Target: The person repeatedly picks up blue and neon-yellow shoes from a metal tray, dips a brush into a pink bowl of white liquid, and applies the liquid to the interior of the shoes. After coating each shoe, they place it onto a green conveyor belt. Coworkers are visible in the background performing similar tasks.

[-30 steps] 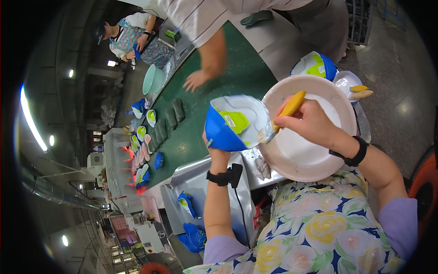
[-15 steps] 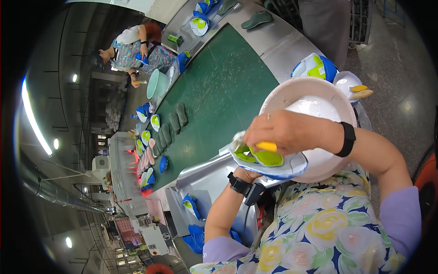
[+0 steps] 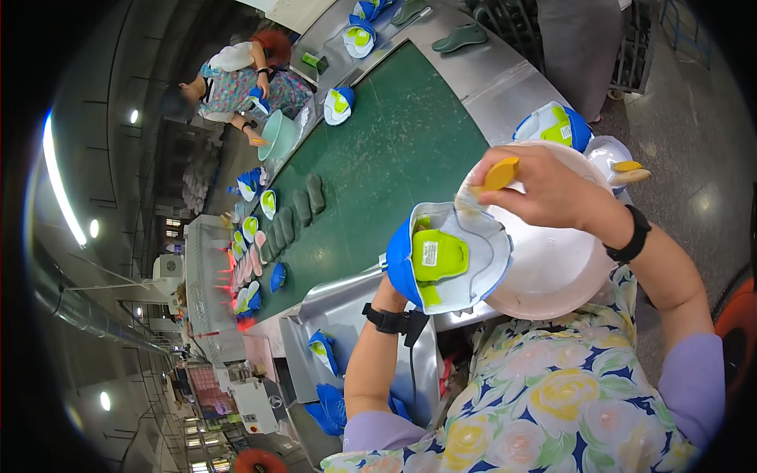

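A shoe upper [image 3: 449, 252], blue outside with a white lining and lime-green tongue, is held by my left hand [image 3: 389, 296]. Its opening faces up, and it hides most of that hand's fingers. My right hand [image 3: 544, 189] grips a yellow-handled brush [image 3: 501, 173] over the left rim of a pale pink basin [image 3: 579, 280]. The brush's bristle end points down between the rim and the upper; its tip is hard to make out. White liquid coats the inside of the basin.
A green conveyor belt [image 3: 394, 134] carries dark shoe lasts [image 3: 302, 206] and more uppers. Beyond the basin are another upper [image 3: 552, 126] and a white container [image 3: 609, 158] with yellow-handled brushes. A metal tray [image 3: 355, 311] is at left. Across the belt, a person [image 3: 236, 87] works by a green basin [image 3: 277, 135].
My right hand has lifted the brush off the upper and moved it up to the basin rim. My left hand has shifted left, turning the upper opening-up. Across the belt, an upper now lies on its edge.
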`<state>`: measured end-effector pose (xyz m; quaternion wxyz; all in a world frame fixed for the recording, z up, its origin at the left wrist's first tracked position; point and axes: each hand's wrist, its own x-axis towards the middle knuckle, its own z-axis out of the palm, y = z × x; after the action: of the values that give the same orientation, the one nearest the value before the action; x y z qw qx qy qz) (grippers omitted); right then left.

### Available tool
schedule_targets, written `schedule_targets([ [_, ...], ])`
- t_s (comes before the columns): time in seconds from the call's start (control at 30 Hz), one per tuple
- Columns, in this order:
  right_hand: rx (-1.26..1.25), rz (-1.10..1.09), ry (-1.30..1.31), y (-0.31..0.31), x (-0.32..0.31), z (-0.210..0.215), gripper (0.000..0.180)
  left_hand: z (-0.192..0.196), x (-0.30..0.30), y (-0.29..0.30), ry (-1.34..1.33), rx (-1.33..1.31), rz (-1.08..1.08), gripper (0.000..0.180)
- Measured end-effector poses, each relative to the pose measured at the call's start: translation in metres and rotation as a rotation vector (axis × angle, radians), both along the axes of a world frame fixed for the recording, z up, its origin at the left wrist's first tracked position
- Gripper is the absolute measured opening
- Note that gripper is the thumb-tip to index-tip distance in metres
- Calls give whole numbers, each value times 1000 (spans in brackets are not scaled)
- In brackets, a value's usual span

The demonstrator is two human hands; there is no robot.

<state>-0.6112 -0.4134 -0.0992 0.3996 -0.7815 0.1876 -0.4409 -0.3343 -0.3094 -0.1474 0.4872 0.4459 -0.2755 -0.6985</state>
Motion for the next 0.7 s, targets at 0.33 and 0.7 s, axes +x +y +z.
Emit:
schedule_targets([
  [0.33,234,-96,288,8,19,-12,21,-34,63,3,-203,-199,424,42],
  [0.7,644,-115,244,13,14,-59,18,-97,275,72,4,-98,988,29],
])
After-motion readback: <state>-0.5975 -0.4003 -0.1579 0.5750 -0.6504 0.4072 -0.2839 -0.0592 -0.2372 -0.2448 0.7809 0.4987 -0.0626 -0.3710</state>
